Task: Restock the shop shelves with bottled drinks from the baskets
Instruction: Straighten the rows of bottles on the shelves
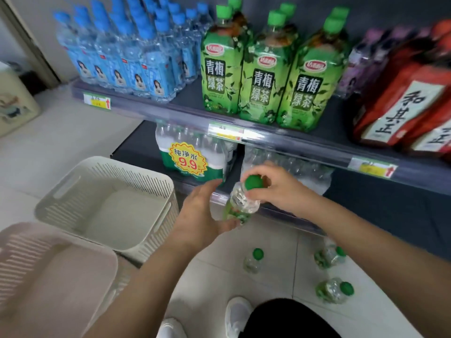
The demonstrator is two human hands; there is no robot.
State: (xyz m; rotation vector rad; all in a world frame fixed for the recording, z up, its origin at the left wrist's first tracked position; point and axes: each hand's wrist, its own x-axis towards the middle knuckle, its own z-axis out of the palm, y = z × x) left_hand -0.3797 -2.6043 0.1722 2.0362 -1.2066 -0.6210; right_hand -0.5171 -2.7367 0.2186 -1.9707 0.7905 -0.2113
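Fingers of the right hand point(275, 189) curled round the cap and neck of a small green-capped bottle point(241, 204), which was held tilted just in front of the lower shelf point(136, 147). The left hand point(202, 213) cupped the bottle's labelled lower body, thumb tucked under the base. Three similar bottles point(253, 261) sat on the floor tiles, near a white shoe point(238, 313). A cream basket point(73, 189) stood to the left, beside a pink basket point(48, 264). Above, large green tea bottles point(263, 89) lined the upper shelf point(170, 113).
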